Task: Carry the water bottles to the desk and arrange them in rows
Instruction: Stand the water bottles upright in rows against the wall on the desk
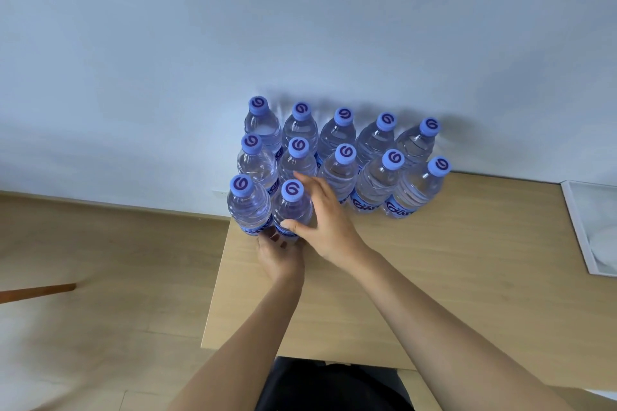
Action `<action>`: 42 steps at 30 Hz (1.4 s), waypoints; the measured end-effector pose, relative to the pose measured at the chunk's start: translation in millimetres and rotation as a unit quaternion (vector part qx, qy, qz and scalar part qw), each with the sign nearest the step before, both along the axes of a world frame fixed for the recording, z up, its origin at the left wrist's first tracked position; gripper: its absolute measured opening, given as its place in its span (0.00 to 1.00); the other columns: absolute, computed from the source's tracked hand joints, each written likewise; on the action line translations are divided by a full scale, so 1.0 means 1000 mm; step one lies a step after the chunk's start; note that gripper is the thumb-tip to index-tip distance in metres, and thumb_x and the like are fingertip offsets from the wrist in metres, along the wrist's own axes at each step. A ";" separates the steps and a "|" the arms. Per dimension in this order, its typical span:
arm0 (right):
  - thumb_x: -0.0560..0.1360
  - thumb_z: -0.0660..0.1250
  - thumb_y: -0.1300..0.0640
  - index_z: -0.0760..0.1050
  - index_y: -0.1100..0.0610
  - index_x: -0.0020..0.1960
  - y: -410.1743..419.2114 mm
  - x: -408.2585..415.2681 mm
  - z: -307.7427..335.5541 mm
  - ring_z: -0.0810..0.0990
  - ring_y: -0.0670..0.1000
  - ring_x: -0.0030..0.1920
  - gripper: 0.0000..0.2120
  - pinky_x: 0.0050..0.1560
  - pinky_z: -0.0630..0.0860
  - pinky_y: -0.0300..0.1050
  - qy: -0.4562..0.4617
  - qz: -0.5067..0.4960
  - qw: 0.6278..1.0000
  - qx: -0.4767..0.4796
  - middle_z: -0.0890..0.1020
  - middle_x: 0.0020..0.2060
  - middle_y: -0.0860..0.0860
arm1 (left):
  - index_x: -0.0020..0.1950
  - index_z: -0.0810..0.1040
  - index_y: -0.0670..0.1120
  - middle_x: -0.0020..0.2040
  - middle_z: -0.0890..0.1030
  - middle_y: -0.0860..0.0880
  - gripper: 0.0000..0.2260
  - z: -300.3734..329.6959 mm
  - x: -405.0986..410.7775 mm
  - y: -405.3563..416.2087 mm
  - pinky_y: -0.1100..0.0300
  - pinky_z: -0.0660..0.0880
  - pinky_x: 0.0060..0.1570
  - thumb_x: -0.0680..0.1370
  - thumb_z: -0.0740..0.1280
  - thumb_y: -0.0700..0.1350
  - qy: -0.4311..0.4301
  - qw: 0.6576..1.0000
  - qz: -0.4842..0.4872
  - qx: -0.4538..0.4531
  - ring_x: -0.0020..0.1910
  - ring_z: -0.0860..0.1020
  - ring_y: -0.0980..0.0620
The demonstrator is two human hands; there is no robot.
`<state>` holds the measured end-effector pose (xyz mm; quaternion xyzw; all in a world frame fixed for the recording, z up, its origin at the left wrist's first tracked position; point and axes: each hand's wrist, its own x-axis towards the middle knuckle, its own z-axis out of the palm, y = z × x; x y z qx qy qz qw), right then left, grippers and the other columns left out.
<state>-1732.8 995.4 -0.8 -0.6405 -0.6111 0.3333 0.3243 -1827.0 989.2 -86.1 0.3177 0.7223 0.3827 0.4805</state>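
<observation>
- Nearest, dark clothing (334, 387) shows at the bottom edge, and both bare forearms reach forward over the desk (434, 277).
- The left hand (278, 252) is at the desk's left edge, low against the base of the front two bottles; its fingertips touch their labels, but how far the fingers close is hidden behind the bottles, so I cannot tell its grip.
- The right hand (320, 217) is wrapped on the front right bottle (293, 207), thumb across its near side and fingers round its right side.
- The front left bottle (248, 203) stands upright just beside it, touching or nearly so, at the desk's left corner.
- Behind these, the middle row (340, 170) has five upright bottles side by side, blue caps up.
- Farther on, the back row (340, 130) has five more, close against the pale wall (300, 27).
- All twelve bottles are on the far left part of the desk.
- A white tray (591, 227) lies at the desk's right edge, well apart from the bottles.
- Wood floor (100, 277) lies left of the desk.
</observation>
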 end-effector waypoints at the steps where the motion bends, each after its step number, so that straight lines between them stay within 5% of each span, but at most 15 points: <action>1: 0.73 0.75 0.54 0.62 0.53 0.77 -0.002 0.001 0.001 0.66 0.46 0.72 0.37 0.68 0.65 0.40 0.004 -0.008 1.000 -0.003 0.69 0.70 0.47 | 0.61 0.72 0.44 0.58 0.77 0.46 0.21 0.001 0.000 -0.002 0.57 0.75 0.52 0.71 0.73 0.35 -0.002 1.000 -0.003 0.000 0.54 0.78 0.48; 8: 0.73 0.76 0.53 0.68 0.57 0.73 -0.028 0.024 0.004 0.72 0.47 0.67 0.32 0.67 0.68 0.39 0.016 -0.093 0.995 0.022 0.74 0.66 0.50 | 0.53 0.71 0.49 0.49 0.76 0.51 0.17 0.004 0.001 -0.035 0.61 0.69 0.45 0.72 0.76 0.41 -0.025 0.997 -0.042 -0.066 0.44 0.75 0.60; 15: 0.74 0.75 0.57 0.73 0.55 0.61 -0.061 0.065 -0.008 0.76 0.39 0.56 0.19 0.62 0.75 0.47 0.075 -0.281 0.955 0.055 0.77 0.52 0.40 | 0.59 0.73 0.46 0.57 0.76 0.51 0.16 0.021 0.039 -0.047 0.61 0.70 0.56 0.75 0.73 0.41 -0.050 0.979 -0.196 -0.023 0.58 0.74 0.53; 21: 0.71 0.77 0.59 0.70 0.62 0.64 -0.067 0.111 -0.009 0.72 0.51 0.61 0.26 0.62 0.74 0.57 0.039 -0.364 0.926 0.086 0.67 0.58 0.48 | 0.66 0.72 0.46 0.63 0.74 0.53 0.21 0.042 0.079 -0.037 0.59 0.69 0.63 0.75 0.73 0.44 -0.010 0.947 -0.318 0.050 0.62 0.71 0.54; 24: 0.69 0.79 0.58 0.65 0.63 0.69 -0.060 0.132 -0.010 0.69 0.59 0.66 0.35 0.65 0.71 0.60 0.031 -0.360 0.929 0.073 0.65 0.62 0.50 | 0.66 0.72 0.46 0.64 0.74 0.52 0.21 0.048 0.095 -0.032 0.56 0.68 0.68 0.75 0.73 0.44 0.011 0.937 -0.343 0.071 0.66 0.70 0.53; 27: 0.69 0.79 0.55 0.63 0.60 0.73 -0.052 0.150 -0.011 0.67 0.56 0.69 0.39 0.69 0.68 0.56 0.050 -0.328 0.942 0.047 0.66 0.66 0.52 | 0.67 0.72 0.44 0.65 0.75 0.51 0.22 0.051 0.106 -0.027 0.53 0.68 0.68 0.75 0.73 0.44 0.034 0.932 -0.353 0.078 0.67 0.71 0.52; 32: 0.68 0.80 0.58 0.71 0.50 0.63 -0.036 0.171 -0.011 0.77 0.48 0.61 0.28 0.61 0.73 0.44 0.109 -0.240 0.964 0.033 0.77 0.58 0.45 | 0.67 0.72 0.44 0.64 0.75 0.51 0.21 0.052 0.117 -0.022 0.54 0.69 0.67 0.75 0.72 0.43 0.047 0.935 -0.346 0.066 0.66 0.71 0.53; 39: 0.67 0.81 0.59 0.75 0.45 0.55 -0.031 0.180 -0.014 0.83 0.45 0.52 0.23 0.53 0.78 0.41 0.143 -0.220 0.965 0.019 0.83 0.52 0.47 | 0.67 0.73 0.44 0.62 0.76 0.52 0.22 0.050 0.118 -0.022 0.58 0.70 0.63 0.74 0.73 0.42 0.056 0.933 -0.350 0.059 0.64 0.73 0.53; 42: 0.66 0.81 0.58 0.78 0.51 0.55 -0.033 0.184 -0.010 0.84 0.44 0.49 0.20 0.51 0.78 0.41 0.154 -0.208 0.966 0.001 0.85 0.48 0.45 | 0.68 0.72 0.44 0.64 0.76 0.51 0.25 0.050 0.116 -0.022 0.61 0.69 0.61 0.73 0.75 0.42 0.050 0.930 -0.359 0.050 0.65 0.73 0.53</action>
